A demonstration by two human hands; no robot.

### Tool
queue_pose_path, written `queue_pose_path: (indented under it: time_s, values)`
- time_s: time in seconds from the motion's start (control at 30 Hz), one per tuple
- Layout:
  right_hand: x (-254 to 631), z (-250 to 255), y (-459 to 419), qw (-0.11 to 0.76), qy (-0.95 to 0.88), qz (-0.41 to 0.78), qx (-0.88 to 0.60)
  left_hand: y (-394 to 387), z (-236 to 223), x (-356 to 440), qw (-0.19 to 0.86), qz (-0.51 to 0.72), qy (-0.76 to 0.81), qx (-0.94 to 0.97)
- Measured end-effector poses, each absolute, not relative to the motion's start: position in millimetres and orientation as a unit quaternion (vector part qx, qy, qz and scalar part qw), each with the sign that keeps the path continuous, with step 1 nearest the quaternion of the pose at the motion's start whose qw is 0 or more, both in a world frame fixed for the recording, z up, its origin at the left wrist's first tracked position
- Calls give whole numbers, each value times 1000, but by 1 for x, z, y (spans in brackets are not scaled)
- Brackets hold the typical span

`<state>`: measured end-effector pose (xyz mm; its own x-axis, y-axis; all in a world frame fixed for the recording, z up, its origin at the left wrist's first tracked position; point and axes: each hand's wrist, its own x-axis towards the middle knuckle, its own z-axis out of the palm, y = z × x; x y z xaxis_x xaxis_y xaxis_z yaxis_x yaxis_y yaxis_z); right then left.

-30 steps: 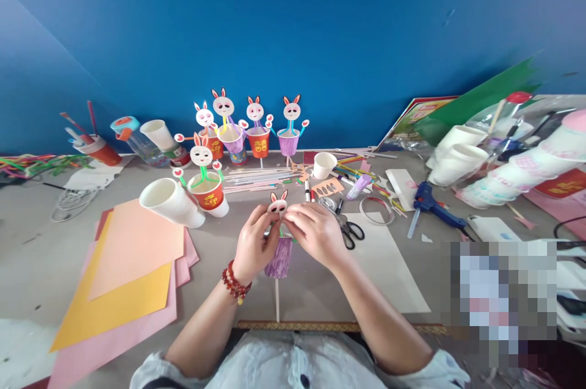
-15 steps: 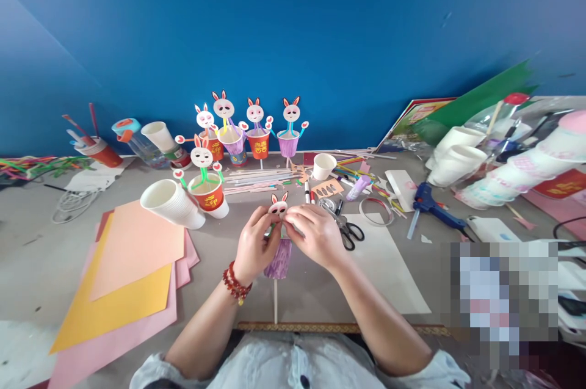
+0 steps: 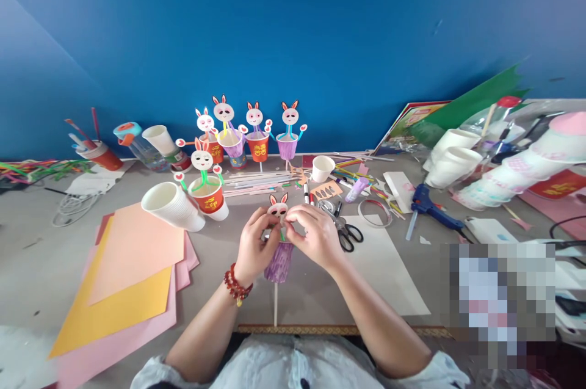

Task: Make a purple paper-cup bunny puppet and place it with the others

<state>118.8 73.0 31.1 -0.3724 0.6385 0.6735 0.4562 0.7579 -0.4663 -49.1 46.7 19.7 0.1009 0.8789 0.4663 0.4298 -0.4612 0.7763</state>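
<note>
A paper rabbit head (image 3: 277,208) with pink-and-black ears stands above a purple-coloured paper cup (image 3: 279,264), in front of my body. Below the cup a white stick (image 3: 275,303) points down toward the table edge. My left hand (image 3: 259,241) pinches at the lower left of the rabbit head, wearing a red bead bracelet. From the other side my right hand (image 3: 315,236) has its thumb and fingers pressed together at the head's lower right edge. A bit of green shows beneath the head, between the hands. My fingers hide most of the join there.
Several similar rabbit cups (image 3: 259,145) stand toward the blue wall. Stacked white cups (image 3: 169,206) and coloured paper sheets (image 3: 137,248) lie left. Right of my hands are scissors (image 3: 350,236), a tape roll (image 3: 374,213), a white sheet (image 3: 389,273) and a blue glue gun (image 3: 434,209).
Both hands stay at the rabbit head with only slight finger shifts. A little more of the green part beneath the head now shows.
</note>
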Motion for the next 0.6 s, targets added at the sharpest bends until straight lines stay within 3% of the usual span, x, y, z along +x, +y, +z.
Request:
queue_pose_path:
  time_s: [0.6]
  values:
    - [116, 27, 74, 451, -817, 120, -340, 45, 20, -50, 234, 489, 469, 698]
